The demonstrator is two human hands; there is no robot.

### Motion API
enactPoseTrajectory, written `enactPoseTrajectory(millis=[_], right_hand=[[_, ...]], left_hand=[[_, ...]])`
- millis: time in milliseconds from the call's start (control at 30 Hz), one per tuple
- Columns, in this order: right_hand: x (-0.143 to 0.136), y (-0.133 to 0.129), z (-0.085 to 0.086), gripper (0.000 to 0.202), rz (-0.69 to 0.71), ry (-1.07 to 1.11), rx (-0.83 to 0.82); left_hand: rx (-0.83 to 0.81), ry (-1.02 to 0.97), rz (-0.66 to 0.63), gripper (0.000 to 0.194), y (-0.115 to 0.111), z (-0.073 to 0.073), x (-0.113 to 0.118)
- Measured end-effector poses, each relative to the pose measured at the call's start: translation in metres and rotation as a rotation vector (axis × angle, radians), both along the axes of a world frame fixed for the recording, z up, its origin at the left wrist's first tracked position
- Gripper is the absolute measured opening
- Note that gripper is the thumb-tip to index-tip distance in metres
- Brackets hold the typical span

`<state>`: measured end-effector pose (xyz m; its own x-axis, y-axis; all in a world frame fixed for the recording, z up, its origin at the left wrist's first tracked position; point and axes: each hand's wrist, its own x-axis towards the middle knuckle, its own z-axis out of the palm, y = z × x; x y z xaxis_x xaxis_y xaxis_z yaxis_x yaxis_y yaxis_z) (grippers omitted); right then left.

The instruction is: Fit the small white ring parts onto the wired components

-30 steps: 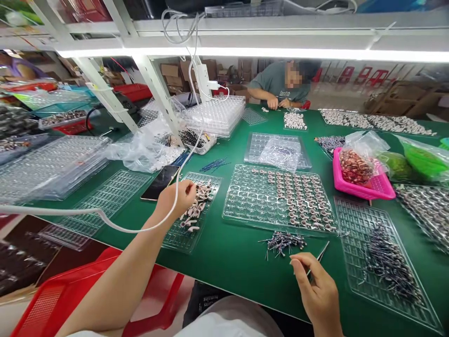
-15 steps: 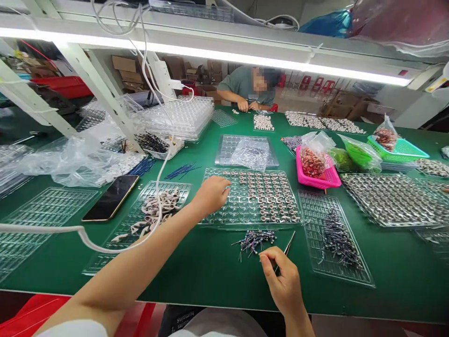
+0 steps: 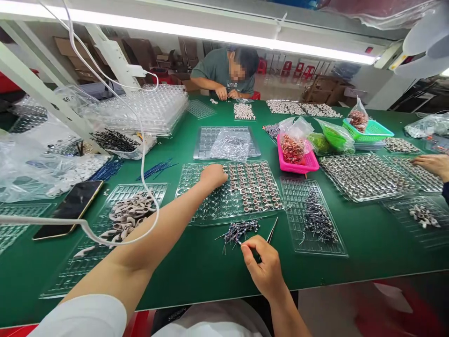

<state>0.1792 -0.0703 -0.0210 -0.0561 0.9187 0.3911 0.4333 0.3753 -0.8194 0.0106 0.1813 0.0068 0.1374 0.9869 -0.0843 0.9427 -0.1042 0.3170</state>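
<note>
Left hand (image 3: 213, 176), its grip hidden, is over the clear tray (image 3: 189, 179) — just left of the seated pale pieces (image 3: 261, 185); right hand (image 3: 265, 269), gripping tweezers (image 3: 272, 230), is nearer the wired parts (image 3: 241, 228).

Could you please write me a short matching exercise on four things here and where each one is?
Column 1
1. Bright pink plastic basket
2. Black rectangular phone
3. Slim metal tweezers
4. Bare left hand

Column 2
A. Held in the bare right hand
B. Over the clear plastic tray with rows of pale parts
C. Holding bagged red pieces
D. Lying screen up on the green table

Pairs: 1-C; 2-D; 3-A; 4-B
</note>
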Motion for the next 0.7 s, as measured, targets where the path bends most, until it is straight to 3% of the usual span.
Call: enactPoseTrajectory(millis=[100,200,333,400,533,700], right_hand=[[0.003,0.000,-0.001,0.013,-0.045,0.040,0.013],[0.012,-0.003,0.001,0.012,-0.160,0.054,-0.002],[0.025,-0.008,0.007,0.007,-0.195,-0.059,-0.014],[0.027,-0.008,0.009,0.008,-0.154,-0.171,-0.035],[0.016,-0.003,0.007,0.009,-0.072,-0.405,-0.033],[-0.005,0.007,0.000,0.006,-0.074,-0.664,-0.035]], left_hand=[[0.084,-0.071,0.019,0.021,-0.011,0.009,0.003],[0.130,-0.156,-0.024,0.018,-0.036,0.022,0.001],[0.062,-0.284,-0.143,0.014,-0.100,0.035,-0.011],[-0.059,-0.461,-0.206,0.017,-0.135,0.037,-0.018],[-0.194,-0.716,-0.194,0.030,-0.183,0.025,-0.023],[-0.345,-0.895,-0.164,0.032,-0.187,0.003,-0.019]])
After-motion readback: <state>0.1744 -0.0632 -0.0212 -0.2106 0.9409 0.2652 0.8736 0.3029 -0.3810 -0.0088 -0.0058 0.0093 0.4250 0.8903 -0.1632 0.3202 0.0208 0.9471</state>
